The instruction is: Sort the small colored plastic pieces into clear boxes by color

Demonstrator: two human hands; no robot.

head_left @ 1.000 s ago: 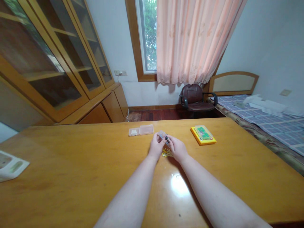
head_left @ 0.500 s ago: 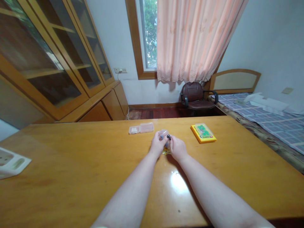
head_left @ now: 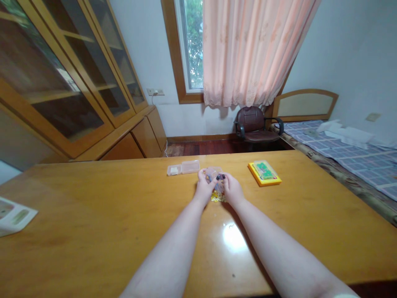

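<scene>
Above the middle of the wooden table (head_left: 130, 223), my left hand (head_left: 204, 187) and my right hand (head_left: 233, 188) close together on a clear plastic bag (head_left: 214, 170). The thumbs press on the bag from the near side and meet at its middle. Bluish-grey bits show through the plastic between the hands. Just below the bag lies a small heap of tiny yellow and whitish pieces (head_left: 218, 198). Whether the bag touches the heap cannot be made out.
Beyond my left hand lies an opened clear plastic case (head_left: 190, 167) with a small white item (head_left: 174, 170) in it. A yellow box (head_left: 269, 182) with a clear case of green pieces (head_left: 264, 169) on top sits right. A white object (head_left: 15, 217) stands at the left edge.
My hands have spread slightly apart, and more of the clear bag shows between them. The heap of yellow and whitish pieces under it looks wider.
</scene>
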